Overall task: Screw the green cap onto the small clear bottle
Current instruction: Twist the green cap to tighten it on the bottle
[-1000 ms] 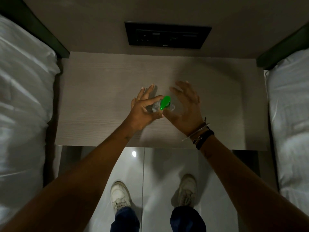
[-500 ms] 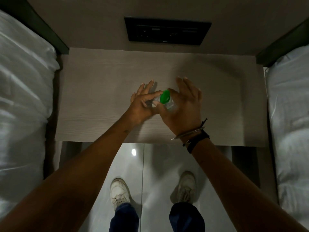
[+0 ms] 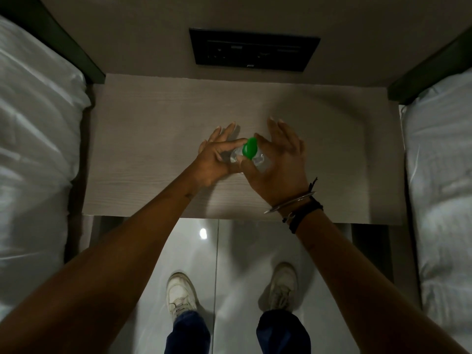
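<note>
Both hands work over the middle of the pale wood-grain surface (image 3: 158, 139), the left hand (image 3: 217, 162) gripping the small clear plastic bottle (image 3: 255, 159) while the right hand (image 3: 278, 164) pinches the round green cap (image 3: 249, 148), which since a moment ago sits squarer on the neck, so threading seems underway.

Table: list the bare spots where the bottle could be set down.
The table is bare left of the left hand, right of the right hand, and behind both toward the wall. Only the middle, around the bottle, is crowded.
</note>
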